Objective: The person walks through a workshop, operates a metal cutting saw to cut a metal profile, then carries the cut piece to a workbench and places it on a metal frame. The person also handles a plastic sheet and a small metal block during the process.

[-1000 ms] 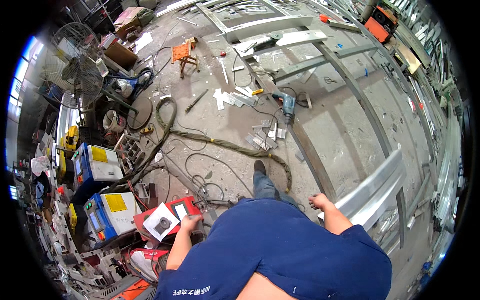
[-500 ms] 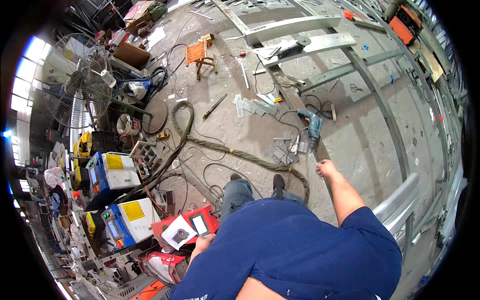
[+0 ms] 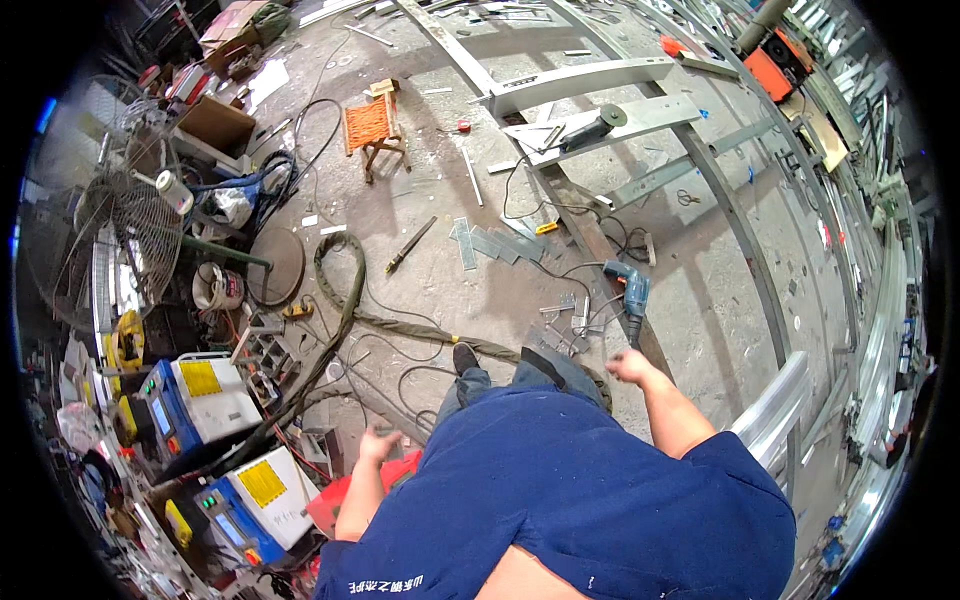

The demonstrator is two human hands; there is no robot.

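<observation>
Red case [image 3: 330, 502]: near left, partly behind the left forearm.
Left hand [image 3: 375, 445]: beside the case; nothing seen held; cannot tell whether fingers are together or apart.
Right hand [image 3: 628, 367]: just nearer than the drill; fingers look curled, closure cannot be told.
Footing: hose [image 3: 430, 333] lies just beyond the left shoe [image 3: 463, 358]; advisable to lift feet clear.
Drill [image 3: 634, 292]: right of centre, by the steel bar [image 3: 578, 218]; handle judged the sounder hold, cord clear.
Grinder [image 3: 592, 133]: far, on pale metal channel [image 3: 660, 112].
</observation>
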